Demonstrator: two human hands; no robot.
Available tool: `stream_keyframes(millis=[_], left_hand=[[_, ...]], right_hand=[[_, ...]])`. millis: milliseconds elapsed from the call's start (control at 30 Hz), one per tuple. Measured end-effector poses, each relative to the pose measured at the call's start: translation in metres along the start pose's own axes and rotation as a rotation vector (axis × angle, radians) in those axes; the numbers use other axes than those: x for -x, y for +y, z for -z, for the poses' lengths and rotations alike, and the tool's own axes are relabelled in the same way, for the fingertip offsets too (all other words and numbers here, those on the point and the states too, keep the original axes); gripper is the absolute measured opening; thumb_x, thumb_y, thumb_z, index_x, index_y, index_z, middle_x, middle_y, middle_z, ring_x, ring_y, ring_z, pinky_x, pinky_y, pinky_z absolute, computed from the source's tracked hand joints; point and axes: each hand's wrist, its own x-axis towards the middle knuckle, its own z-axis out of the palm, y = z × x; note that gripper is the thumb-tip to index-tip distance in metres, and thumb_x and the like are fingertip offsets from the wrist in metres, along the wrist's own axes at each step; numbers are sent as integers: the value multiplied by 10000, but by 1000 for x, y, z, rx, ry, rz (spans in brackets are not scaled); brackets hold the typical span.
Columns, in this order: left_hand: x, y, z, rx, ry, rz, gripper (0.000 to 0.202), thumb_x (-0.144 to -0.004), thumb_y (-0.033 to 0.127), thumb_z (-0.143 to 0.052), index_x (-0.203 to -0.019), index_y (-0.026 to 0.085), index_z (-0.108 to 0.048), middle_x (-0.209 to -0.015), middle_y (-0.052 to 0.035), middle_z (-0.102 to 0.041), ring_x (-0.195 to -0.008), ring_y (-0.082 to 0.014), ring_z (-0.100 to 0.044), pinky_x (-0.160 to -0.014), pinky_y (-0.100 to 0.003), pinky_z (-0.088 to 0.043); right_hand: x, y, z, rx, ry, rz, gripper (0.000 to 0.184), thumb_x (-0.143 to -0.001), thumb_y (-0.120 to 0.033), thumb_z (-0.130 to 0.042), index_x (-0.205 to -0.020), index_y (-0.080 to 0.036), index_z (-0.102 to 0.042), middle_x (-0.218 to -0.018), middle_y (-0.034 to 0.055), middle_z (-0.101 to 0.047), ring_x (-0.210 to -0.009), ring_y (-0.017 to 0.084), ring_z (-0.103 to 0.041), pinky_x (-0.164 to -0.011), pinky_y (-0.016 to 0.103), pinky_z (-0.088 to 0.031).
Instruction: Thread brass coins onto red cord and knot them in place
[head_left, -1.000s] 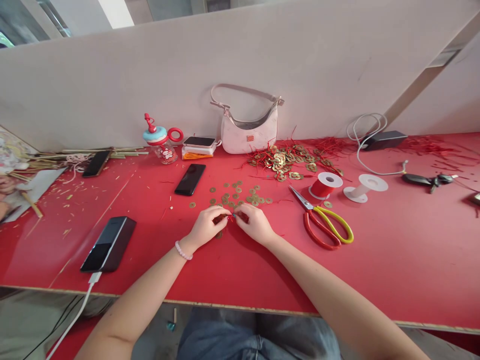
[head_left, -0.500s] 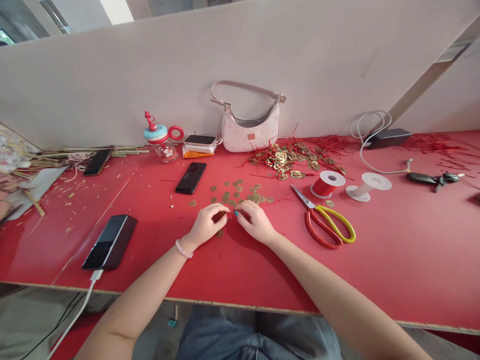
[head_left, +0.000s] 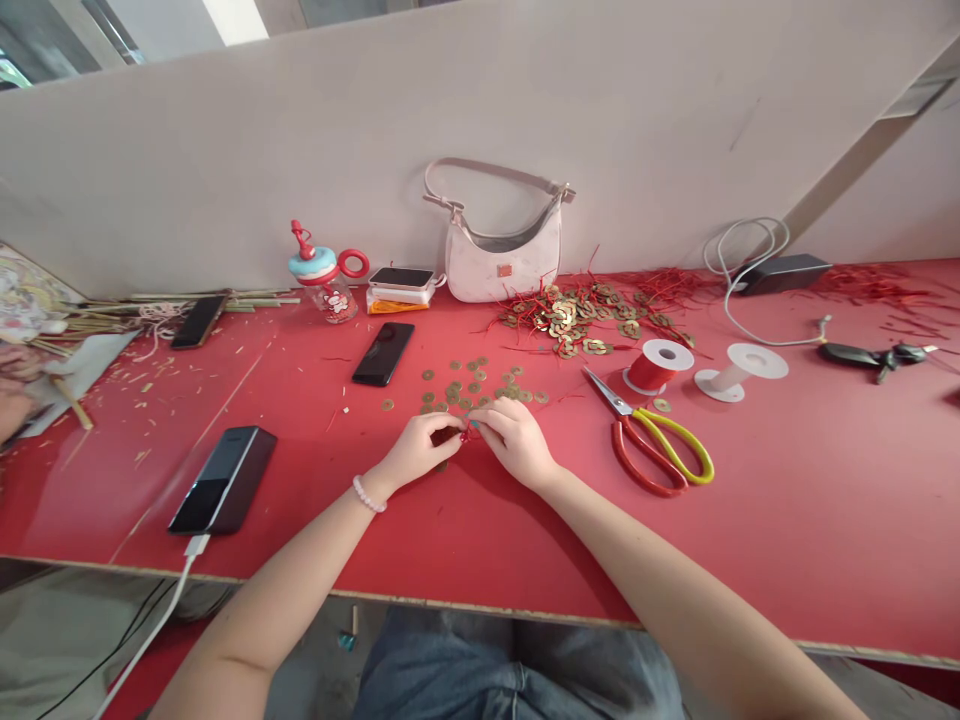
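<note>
My left hand (head_left: 417,450) and my right hand (head_left: 516,440) meet at the middle of the red table (head_left: 787,520), fingertips pinched together on a short red cord (head_left: 465,434) with what looks like a coin on it. Loose brass coins (head_left: 472,385) lie scattered just beyond my fingers. A bead bracelet sits on my left wrist. Further back lies a heap of coins tangled with red cord (head_left: 581,320).
Red and yellow scissors (head_left: 652,445) lie right of my hands, with a red cord spool (head_left: 654,366) and an empty white spool (head_left: 739,370) behind them. A power bank (head_left: 223,479) on a cable is at left; a black phone (head_left: 383,353), a bottle (head_left: 324,282) and a white handbag (head_left: 501,255) stand behind.
My hands have stayed in place, with the fingertips drawn slightly closer over the cord. The view has shifted a little.
</note>
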Motion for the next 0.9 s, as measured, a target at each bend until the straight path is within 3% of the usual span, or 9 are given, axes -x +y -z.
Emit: stream_keyframes(millis=[167,333,433,600,767,900], left_hand=[[0,-1,0,229,-73,-28,122,-785,256,-585,-841,173,-657,-955,-72,-611,-898,-169,-580,-805,-292,-469],[2,0,0,506,-33,49,96,-757,269,-630,-800,196,-676,-1168,-68,-533,-985,-177,-551,-725,-258,-476],[2,-1,0,636,44,118,92,-728,270,-666,-767,191,-691,-1089,-57,-591,-944,-163,-557,-708,-237,-462],[-1,-5,-1,741,108,341,187,-689,302,-698,-825,175,-712,-859,-44,-659,-605,-71,-507,-565,-205,-411],[-3,-6,-2,724,194,367,214,-682,316,-694,-842,174,-710,-788,-43,-674,-584,-72,-496,-553,-204,-414],[-4,-9,-1,619,274,334,261,-686,347,-675,-857,152,-704,-811,-70,-677,-635,-100,-535,-568,-214,-438]], right_hand=[[-1,-3,1,-102,73,-147,160,-857,-154,-429,-914,-192,-574,-782,44,-637,-715,144,-575,-656,255,-435],[1,-6,-2,-245,-42,-297,123,-840,-169,-406,-929,-207,-483,-760,13,-615,-618,115,-564,-564,211,-417],[2,-7,-3,-250,-151,-241,105,-837,-164,-398,-834,-210,-493,-694,-9,-589,-570,97,-525,-541,190,-386],[2,-7,-3,-177,-231,-153,133,-831,-161,-443,-785,-202,-561,-652,-13,-614,-565,90,-538,-558,184,-372],[4,-9,-3,-181,-256,-91,178,-865,-200,-447,-951,-217,-602,-756,16,-668,-634,110,-596,-597,201,-415],[4,-12,-1,-248,-264,-146,285,-880,-203,-409,-1131,-219,-544,-802,27,-677,-653,115,-615,-621,218,-454]])
